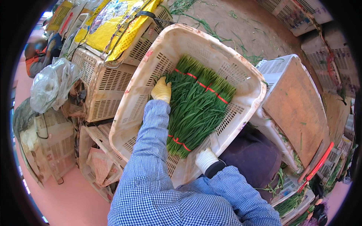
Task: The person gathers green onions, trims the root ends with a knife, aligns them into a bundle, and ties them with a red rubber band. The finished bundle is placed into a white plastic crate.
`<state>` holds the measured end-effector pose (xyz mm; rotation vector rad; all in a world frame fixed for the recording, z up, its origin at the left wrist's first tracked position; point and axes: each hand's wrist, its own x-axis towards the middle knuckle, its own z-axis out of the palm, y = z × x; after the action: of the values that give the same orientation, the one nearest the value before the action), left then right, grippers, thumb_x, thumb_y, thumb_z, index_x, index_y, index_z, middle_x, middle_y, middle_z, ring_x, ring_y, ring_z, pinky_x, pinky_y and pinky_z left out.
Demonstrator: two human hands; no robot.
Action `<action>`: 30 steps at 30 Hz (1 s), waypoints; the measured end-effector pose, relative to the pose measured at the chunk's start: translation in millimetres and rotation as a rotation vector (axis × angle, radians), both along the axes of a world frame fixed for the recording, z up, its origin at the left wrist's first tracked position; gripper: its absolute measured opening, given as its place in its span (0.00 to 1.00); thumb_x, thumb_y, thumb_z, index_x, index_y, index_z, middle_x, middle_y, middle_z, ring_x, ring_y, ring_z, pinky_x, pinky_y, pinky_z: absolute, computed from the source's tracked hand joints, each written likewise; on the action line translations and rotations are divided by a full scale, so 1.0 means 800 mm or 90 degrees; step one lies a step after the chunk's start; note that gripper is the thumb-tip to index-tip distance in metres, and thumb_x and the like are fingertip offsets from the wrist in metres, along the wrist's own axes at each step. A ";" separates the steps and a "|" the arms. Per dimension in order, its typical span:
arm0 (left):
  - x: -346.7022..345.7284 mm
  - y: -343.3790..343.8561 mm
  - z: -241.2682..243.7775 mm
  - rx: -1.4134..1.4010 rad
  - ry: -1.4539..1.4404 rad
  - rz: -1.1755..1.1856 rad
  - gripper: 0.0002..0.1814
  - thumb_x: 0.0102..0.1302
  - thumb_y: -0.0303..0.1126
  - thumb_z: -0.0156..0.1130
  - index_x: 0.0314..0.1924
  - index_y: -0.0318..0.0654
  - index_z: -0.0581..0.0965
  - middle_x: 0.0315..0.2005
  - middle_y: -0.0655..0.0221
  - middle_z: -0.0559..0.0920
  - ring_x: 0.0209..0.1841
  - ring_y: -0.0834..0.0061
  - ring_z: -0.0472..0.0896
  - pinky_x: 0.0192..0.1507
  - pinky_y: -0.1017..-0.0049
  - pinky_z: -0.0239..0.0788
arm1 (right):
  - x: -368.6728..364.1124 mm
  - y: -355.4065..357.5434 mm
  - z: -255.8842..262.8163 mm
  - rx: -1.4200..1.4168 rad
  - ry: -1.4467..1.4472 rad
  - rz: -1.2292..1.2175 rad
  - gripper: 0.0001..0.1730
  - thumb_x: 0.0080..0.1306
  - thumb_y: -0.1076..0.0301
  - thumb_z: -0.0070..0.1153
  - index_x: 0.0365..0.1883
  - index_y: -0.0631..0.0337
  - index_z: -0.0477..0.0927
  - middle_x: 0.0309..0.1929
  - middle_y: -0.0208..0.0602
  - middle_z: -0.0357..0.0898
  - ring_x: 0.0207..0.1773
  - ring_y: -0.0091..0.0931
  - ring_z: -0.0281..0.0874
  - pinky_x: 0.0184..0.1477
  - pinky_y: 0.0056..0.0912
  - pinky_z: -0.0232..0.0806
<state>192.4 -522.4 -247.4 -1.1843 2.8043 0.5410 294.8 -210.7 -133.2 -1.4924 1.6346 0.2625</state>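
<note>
A large off-white plastic crate (237,58) with slotted walls is tilted before me. Inside lie several bundles of garlic chives (195,104), bound with red ties at the far end and at the near end. My left hand (162,89), in a yellow knit glove, reaches inside along the left wall and touches the leaves; its fingertips are partly hidden among them. My right hand (207,161), in a white knit glove with a dark cuff, rests over the near right rim, where its grip is partly hidden.
Stacked crates (109,93) and a yellow printed sack (113,25) stand left, beside a clear plastic bag (55,82). At right are a board-topped white crate (299,107), a red-handled tool (319,162) and a dark seat-like bundle (251,155). Loose leaves litter the floor (263,31). A person (39,56) is far left.
</note>
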 end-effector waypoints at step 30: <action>-0.072 -0.031 -0.067 0.146 -0.017 0.074 0.28 0.73 0.47 0.57 0.67 0.38 0.74 0.61 0.47 0.79 0.63 0.48 0.77 0.65 0.58 0.68 | -0.005 -0.007 -0.004 0.042 -0.046 0.018 0.16 0.70 0.64 0.53 0.51 0.51 0.88 0.55 0.30 0.85 0.60 0.34 0.80 0.60 0.59 0.66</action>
<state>134.7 -547.0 -301.1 -1.2978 2.5769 0.8227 290.7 -216.3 -136.1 -1.4597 1.5340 0.2735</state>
